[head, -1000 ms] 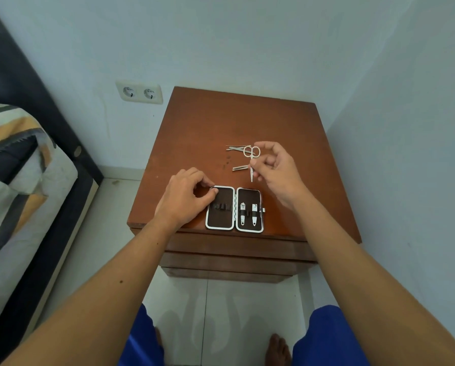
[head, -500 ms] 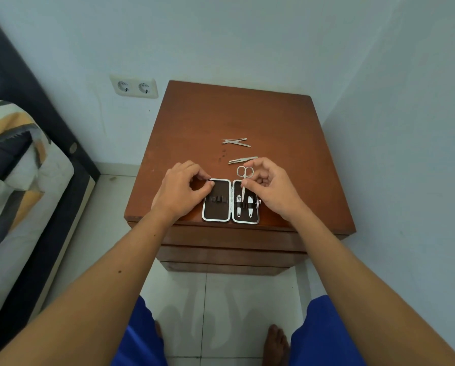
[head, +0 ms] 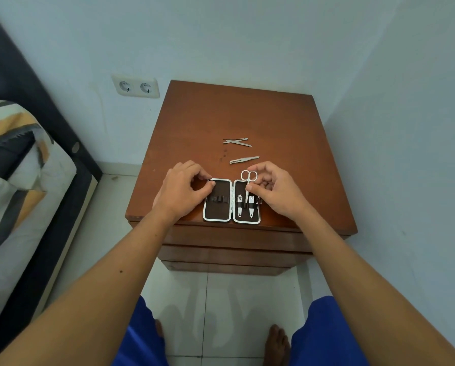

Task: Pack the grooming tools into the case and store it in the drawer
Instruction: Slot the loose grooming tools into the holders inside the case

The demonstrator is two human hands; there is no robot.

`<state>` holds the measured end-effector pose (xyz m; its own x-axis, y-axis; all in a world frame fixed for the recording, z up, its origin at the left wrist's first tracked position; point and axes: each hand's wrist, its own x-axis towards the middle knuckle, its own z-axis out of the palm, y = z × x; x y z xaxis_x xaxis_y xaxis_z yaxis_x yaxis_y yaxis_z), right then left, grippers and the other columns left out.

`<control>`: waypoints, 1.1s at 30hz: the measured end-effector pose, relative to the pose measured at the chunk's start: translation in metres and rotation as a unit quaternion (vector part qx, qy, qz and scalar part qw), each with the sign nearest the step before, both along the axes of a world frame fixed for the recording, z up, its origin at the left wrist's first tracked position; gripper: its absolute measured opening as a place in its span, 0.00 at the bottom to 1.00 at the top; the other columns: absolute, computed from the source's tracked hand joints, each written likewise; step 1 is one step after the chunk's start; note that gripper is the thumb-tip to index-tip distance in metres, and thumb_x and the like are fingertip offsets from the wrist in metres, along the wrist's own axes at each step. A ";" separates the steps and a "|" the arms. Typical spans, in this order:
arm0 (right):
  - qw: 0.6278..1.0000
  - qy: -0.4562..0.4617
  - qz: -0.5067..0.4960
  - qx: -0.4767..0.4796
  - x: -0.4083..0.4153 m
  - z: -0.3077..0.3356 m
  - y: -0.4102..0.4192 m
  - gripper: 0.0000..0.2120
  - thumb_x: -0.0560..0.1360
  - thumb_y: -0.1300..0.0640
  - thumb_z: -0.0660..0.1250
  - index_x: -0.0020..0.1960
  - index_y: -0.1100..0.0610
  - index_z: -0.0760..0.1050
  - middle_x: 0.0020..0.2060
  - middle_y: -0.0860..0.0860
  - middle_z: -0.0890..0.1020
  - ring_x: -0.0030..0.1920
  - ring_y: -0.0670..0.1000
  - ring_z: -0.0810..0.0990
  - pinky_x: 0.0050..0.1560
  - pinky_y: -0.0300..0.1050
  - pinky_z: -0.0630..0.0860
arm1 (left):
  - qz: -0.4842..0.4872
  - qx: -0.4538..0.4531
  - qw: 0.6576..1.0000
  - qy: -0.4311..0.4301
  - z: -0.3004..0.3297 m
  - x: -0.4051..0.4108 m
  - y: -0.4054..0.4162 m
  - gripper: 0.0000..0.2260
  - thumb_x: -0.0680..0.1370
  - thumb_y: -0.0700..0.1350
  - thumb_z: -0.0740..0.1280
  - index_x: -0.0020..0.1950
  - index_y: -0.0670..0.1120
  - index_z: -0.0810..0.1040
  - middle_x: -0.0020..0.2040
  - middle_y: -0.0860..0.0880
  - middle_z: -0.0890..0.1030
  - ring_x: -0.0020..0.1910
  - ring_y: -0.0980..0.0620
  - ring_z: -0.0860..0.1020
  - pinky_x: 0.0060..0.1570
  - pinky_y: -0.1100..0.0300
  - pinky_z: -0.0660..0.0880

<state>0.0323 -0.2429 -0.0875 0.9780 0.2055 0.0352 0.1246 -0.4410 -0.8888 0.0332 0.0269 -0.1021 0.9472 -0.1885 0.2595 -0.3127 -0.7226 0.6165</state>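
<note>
A grooming case [head: 231,200] lies open like a book near the front edge of a brown wooden nightstand [head: 247,117], just below the centre of the frame. The person's left hand [head: 180,190] grips the upper left corner of the case, thumb pressed on the rim and fingers curled behind it. The right hand [head: 274,190] pinches a pair of small scissors [head: 248,180] by the shaft, just below the finger loops; the loops stick out past the top rim of the case's right half, while the blades run down into the middle strap there.

Two nail clippers [head: 245,206] sit strapped in the right half, one on either side of the scissor blades. The left half of the case shows only its dark elastic loops.

Higher up, near the middle of the tabletop, a slim metal tool [head: 244,160] lies on its own, well apart from the case. Just above it, two more thin tools [head: 237,142] lie crossed over each other.

A double wall socket [head: 136,87] sits on the pale wall at upper left. A striped pillow [head: 12,154] fills the left edge. Blue shorts [head: 324,336] and bare feet on white floor tiles show along the bottom.
</note>
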 end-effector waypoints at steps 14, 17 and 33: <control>0.998 -0.014 0.000 -0.057 0.001 0.005 -0.001 0.15 0.77 0.60 0.76 0.62 0.54 0.81 0.42 0.47 0.80 0.36 0.43 0.74 0.43 0.34 0.74 | 0.003 0.003 1.000 0.003 0.000 0.000 -0.001 0.03 0.79 0.53 0.73 0.50 0.55 0.83 0.48 0.60 0.79 0.48 0.56 0.74 0.54 0.50 0.75; 0.999 0.023 -0.023 -0.014 0.010 0.004 -0.004 0.11 0.76 0.60 0.77 0.57 0.51 0.83 0.40 0.45 0.82 0.39 0.45 0.76 0.47 0.41 0.77 | 0.004 0.003 1.000 0.003 -0.001 0.000 0.000 0.03 0.79 0.53 0.73 0.50 0.55 0.82 0.48 0.60 0.79 0.49 0.55 0.74 0.54 0.50 0.75; 0.995 0.088 0.002 0.041 0.015 0.008 -0.008 0.12 0.75 0.61 0.78 0.57 0.54 0.85 0.40 0.45 0.85 0.40 0.44 0.77 0.48 0.38 0.77 | 0.008 0.009 1.000 0.008 -0.001 0.000 -0.001 0.04 0.79 0.53 0.73 0.50 0.55 0.83 0.49 0.60 0.79 0.49 0.55 0.75 0.54 0.51 0.75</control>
